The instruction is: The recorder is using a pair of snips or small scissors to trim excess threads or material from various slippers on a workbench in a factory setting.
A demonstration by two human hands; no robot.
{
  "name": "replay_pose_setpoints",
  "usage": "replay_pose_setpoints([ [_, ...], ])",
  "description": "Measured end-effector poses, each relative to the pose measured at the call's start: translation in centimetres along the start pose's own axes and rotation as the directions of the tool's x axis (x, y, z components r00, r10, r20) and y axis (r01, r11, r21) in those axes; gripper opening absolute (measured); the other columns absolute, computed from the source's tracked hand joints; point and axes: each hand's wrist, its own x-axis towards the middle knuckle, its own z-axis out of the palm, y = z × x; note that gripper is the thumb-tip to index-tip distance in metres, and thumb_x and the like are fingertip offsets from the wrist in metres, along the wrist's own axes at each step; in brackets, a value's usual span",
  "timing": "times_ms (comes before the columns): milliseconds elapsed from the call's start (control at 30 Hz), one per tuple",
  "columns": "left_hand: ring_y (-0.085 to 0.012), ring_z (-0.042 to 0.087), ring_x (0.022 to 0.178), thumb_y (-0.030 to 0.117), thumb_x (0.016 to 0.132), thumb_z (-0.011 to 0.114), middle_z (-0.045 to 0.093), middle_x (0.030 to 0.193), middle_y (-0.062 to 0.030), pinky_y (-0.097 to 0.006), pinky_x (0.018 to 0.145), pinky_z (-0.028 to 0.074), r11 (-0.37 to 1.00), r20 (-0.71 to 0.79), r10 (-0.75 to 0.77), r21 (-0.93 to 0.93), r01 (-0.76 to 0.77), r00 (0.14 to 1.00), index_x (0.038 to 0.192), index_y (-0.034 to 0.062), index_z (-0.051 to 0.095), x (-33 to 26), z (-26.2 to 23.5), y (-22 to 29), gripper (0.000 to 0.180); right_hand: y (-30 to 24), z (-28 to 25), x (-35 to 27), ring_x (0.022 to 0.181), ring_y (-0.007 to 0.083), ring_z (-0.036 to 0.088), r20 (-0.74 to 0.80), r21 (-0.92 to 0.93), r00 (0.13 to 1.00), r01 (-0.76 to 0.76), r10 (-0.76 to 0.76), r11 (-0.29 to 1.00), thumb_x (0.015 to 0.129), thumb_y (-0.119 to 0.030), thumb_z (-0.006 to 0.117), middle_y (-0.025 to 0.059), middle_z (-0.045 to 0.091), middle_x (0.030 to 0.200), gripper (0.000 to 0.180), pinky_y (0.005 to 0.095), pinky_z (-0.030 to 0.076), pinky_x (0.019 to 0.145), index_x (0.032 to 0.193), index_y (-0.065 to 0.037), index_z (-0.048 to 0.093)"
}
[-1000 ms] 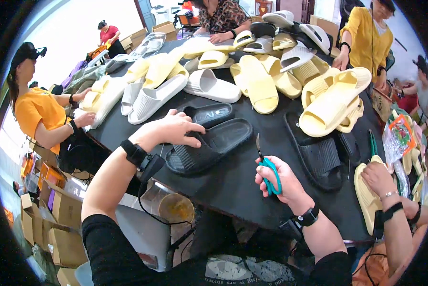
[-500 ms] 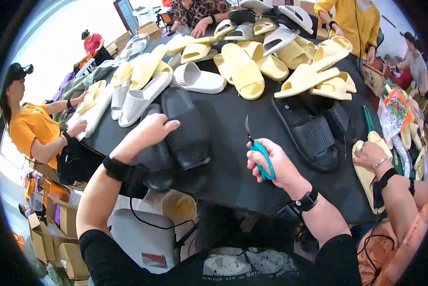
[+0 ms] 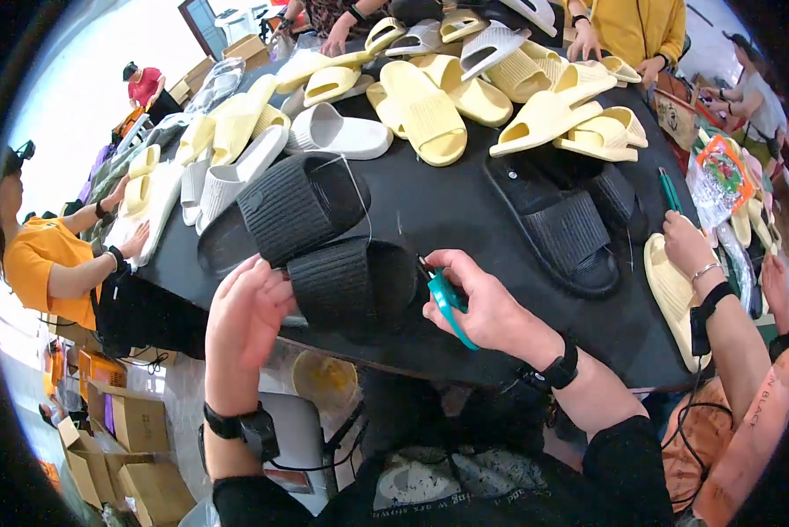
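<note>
A pair of ribbed black slide slippers [image 3: 333, 281] lies tilted before me, one overlapping the other. My left hand [image 3: 252, 303] grips their near edge, its palm partly turned up and some fingers hidden beneath. A thin pale thread [image 3: 367, 206] loops from one slipper toward the other. In my right hand [image 3: 495, 303] is a pair of small scissors [image 3: 448, 306] with teal handles. Their dark tip is beside the nearer slipper's right end; whether it touches is unclear. Another black pair [image 3: 570, 237] rests to the right on the dark table [image 3: 430, 351].
Yellow slippers [image 3: 425, 114] and white slippers [image 3: 337, 136] pile up across the table's far side. On the right, a co-worker's hand [image 3: 689, 241] holds teal scissors [image 3: 669, 189] above a yellow slipper [image 3: 673, 299]. Another co-worker [image 3: 52, 263] stands at the left edge.
The black slippers have turned sideways, and my left hand has shifted from on top to their near edge. My right hand has brought the scissors leftward to them.
</note>
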Motion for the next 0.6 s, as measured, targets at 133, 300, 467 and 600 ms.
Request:
replay_pose_setpoints([
  [133,-0.0133,0.05,0.073,0.012,0.092,0.049,0.05,0.076,0.0004,-0.029,0.066,0.045,0.995,-0.045,0.064,-0.07,-0.067,0.997,0.104,0.0024,0.051,-0.8,-0.1,-1.3,0.016,-0.4,-0.1,0.0,0.073,0.0205,0.061,0.04,-0.104,0.998,-0.038,0.042,0.994,0.079,-0.017,0.069,0.0135,0.06,0.082,0.048,0.0345,0.049,0.067,0.118,-0.003,0.044],
  [300,-0.0304,0.055,0.103,0.012,0.09,0.05,0.057,0.108,-0.0224,-0.043,0.088,0.047,0.953,-0.1,0.142,-0.254,-0.164,0.985,0.105,-0.0002,0.054,-1.2,-0.7,-1.6,0.02,-0.7,-0.4,0.0,0.075,0.0287,0.064,0.058,-0.191,0.994,-0.082,0.095,0.978,0.079,-0.016,0.068,0.0181,0.061,0.084,0.046,0.0386,0.05,0.068,0.117,-0.004,0.045],
  [467,-0.0357,0.05,0.113,0.011,0.09,0.051,0.051,0.118,-0.028,-0.049,0.096,0.042,0.896,-0.081,0.171,-0.401,-0.189,0.982,0.111,-0.0041,0.053,-1.1,0.2,-2.6,0.026,-0.3,-0.2,0.0,0.08,0.0324,0.065,0.052,-0.178,0.993,-0.091,0.102,0.98,0.079,-0.016,0.067,0.0198,0.062,0.086,0.045,0.0402,0.051,0.069,0.116,-0.005,0.045],
  [600,-0.0372,0.048,0.117,0.01,0.089,0.051,0.048,0.122,-0.0308,-0.05,0.098,0.042,0.905,-0.107,0.129,-0.393,-0.161,0.986,0.112,-0.0046,0.052,-0.5,1.6,-3.2,0.027,0.2,-0.4,0.1,0.079,0.0331,0.065,0.031,-0.216,0.992,-0.11,0.119,0.97,0.079,-0.017,0.066,0.0193,0.063,0.084,0.044,0.0407,0.051,0.068,0.115,-0.004,0.044],
])
